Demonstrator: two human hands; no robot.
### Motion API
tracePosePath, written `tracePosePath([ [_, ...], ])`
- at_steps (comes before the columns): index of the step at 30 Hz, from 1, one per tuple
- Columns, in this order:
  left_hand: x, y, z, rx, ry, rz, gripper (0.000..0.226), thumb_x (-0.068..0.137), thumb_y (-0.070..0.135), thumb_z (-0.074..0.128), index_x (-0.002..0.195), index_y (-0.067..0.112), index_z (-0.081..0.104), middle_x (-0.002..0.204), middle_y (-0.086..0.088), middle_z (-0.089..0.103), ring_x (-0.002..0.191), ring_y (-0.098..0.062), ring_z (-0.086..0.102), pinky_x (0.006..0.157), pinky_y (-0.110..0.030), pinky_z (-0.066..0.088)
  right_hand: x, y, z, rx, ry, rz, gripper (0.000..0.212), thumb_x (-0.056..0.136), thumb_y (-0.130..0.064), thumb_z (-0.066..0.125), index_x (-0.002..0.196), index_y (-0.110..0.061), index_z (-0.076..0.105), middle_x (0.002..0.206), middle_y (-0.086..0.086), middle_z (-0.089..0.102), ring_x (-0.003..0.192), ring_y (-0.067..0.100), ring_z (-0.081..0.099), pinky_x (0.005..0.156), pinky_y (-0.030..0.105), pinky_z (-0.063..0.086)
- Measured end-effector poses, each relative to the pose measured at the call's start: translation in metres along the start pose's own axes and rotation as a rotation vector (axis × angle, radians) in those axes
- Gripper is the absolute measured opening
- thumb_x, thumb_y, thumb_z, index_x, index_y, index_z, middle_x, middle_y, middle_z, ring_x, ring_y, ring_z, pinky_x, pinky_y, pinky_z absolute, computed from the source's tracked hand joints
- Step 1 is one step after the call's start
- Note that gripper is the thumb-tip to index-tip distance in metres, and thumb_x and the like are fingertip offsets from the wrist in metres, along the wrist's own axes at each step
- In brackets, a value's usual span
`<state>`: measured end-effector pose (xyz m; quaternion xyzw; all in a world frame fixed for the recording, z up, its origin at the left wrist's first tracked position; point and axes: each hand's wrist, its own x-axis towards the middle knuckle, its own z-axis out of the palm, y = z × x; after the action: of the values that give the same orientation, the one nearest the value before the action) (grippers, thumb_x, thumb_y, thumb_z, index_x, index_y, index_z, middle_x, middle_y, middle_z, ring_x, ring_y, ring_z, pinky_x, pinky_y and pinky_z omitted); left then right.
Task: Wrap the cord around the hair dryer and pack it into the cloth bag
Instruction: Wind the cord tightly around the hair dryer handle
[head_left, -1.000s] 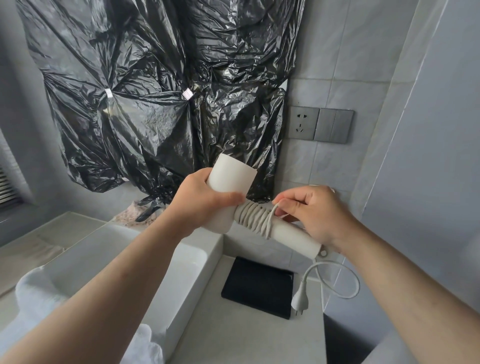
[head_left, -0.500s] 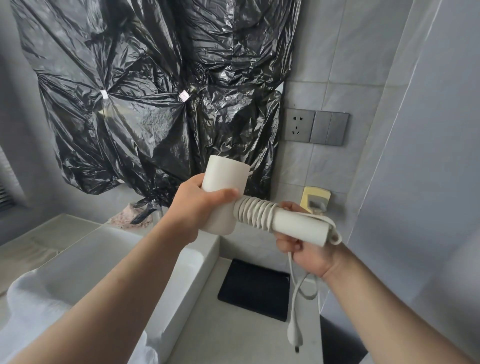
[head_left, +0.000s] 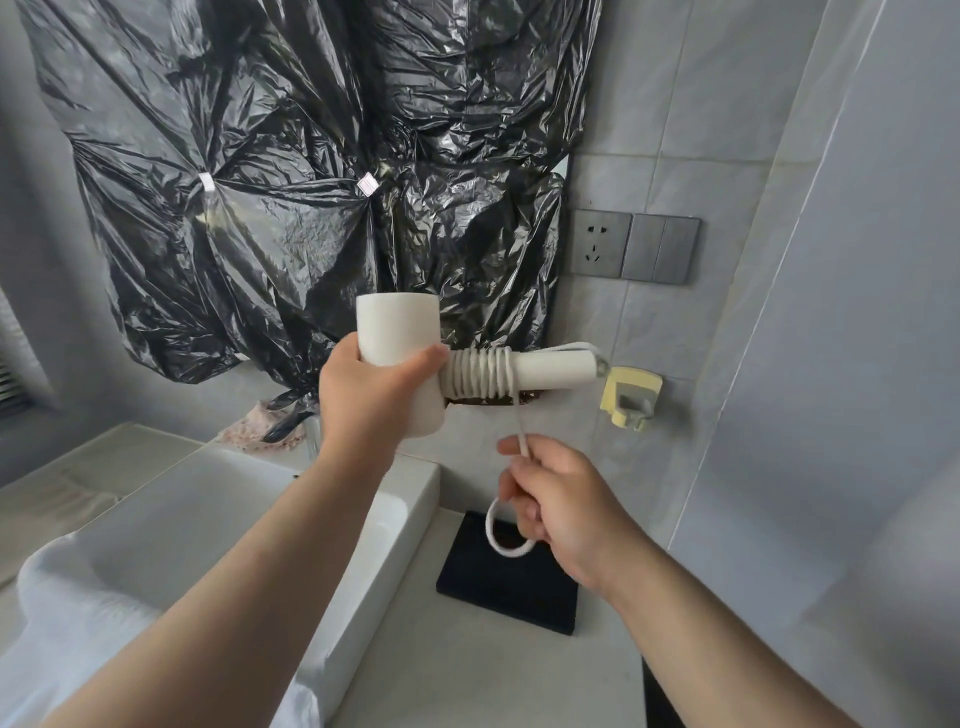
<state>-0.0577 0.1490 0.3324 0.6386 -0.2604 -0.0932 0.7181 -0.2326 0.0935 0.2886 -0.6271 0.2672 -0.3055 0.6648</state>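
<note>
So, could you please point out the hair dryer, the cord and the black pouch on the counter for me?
hair dryer (head_left: 550, 368): head view, on the bare stretch of its handle.
cord (head_left: 480, 370): head view, on the coils wound around the handle.
black pouch (head_left: 498, 587): head view, on its flat top face.

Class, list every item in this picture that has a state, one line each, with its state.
hair dryer: held up by left hand
cord: partly coiled round the handle, loose end pulled down by right hand
wall socket: nothing plugged in
black pouch: lying flat on the counter
</note>
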Motion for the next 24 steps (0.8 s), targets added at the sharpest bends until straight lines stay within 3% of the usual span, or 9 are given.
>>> tracePosePath([
  [4,0.002,0.003,-0.008,0.344,0.032,0.18,0.053,0.054,0.05,0.08,0.098,0.029,0.059,0.085,0.011,0.064,0.078,-0.011,0.063,0.071,-0.044,0.059,0.001,-0.014,-0.007,-0.629,0.068,-0.13,0.028,0.099,-0.026,0.047,0.084,-0.011,0.066,0.053,-0.006,0.049,0.046,0.004,0.043,0.054,0.025,0.036],
  [7,-0.001,0.008,-0.013,0.438,-0.03,0.251,0.056,0.055,0.05,0.08,0.102,0.033,0.055,0.086,0.014,0.062,0.081,-0.013,0.062,0.072,-0.044,0.058,0.009,-0.027,-0.023,-0.933,0.113,-0.238,0.033,0.095,-0.031,0.054,0.075,-0.007,0.065,0.044,-0.004,0.039,0.041,0.007,0.035,0.049,0.03,0.029],
  [9,-0.002,0.012,-0.016,0.5,-0.103,0.288,0.059,0.054,0.051,0.08,0.105,0.034,0.055,0.089,0.014,0.063,0.083,-0.015,0.063,0.071,-0.044,0.059,0.012,-0.037,-0.031,-1.083,0.109,-0.31,0.034,0.092,-0.036,0.058,0.076,-0.007,0.065,0.048,0.001,0.045,0.048,0.015,0.042,0.05,0.031,0.033],
  [13,-0.007,0.022,-0.015,0.579,-0.257,0.343,0.067,0.054,0.049,0.083,0.114,0.036,0.055,0.091,0.015,0.062,0.084,-0.015,0.064,0.067,-0.041,0.059,0.014,-0.054,-0.033,-1.188,0.099,-0.398,0.03,0.086,-0.047,0.065,0.078,-0.019,0.072,0.056,0.001,0.063,0.058,0.02,0.06,0.056,0.034,0.048],
  [16,-0.007,0.028,-0.013,0.653,-0.32,0.381,0.072,0.054,0.046,0.084,0.119,0.039,0.055,0.089,0.017,0.061,0.086,-0.013,0.062,0.072,-0.034,0.054,0.015,-0.063,-0.032,-1.23,0.134,-0.371,0.031,0.073,-0.054,0.075,0.07,-0.024,0.069,0.055,-0.006,0.059,0.054,0.012,0.054,0.053,0.029,0.043],
  [20,0.0,0.03,-0.017,0.567,-0.405,0.351,0.074,0.046,0.051,0.083,0.114,0.04,0.058,0.094,0.016,0.064,0.087,-0.008,0.063,0.074,-0.04,0.058,0.019,-0.072,-0.041,-1.324,0.134,-0.354,0.046,0.059,-0.067,0.075,0.054,-0.026,0.054,0.05,-0.009,0.05,0.05,0.009,0.047,0.051,0.028,0.039],
  [24,0.005,0.035,-0.021,0.424,-0.437,0.294,0.067,0.054,0.031,0.092,0.113,0.03,0.062,0.098,0.008,0.067,0.088,-0.013,0.066,0.073,-0.044,0.061,0.027,-0.074,-0.049,-1.017,0.01,-0.313,0.045,0.052,-0.065,0.074,0.056,-0.022,0.062,0.056,-0.003,0.056,0.051,0.009,0.044,0.054,0.029,0.04],
])
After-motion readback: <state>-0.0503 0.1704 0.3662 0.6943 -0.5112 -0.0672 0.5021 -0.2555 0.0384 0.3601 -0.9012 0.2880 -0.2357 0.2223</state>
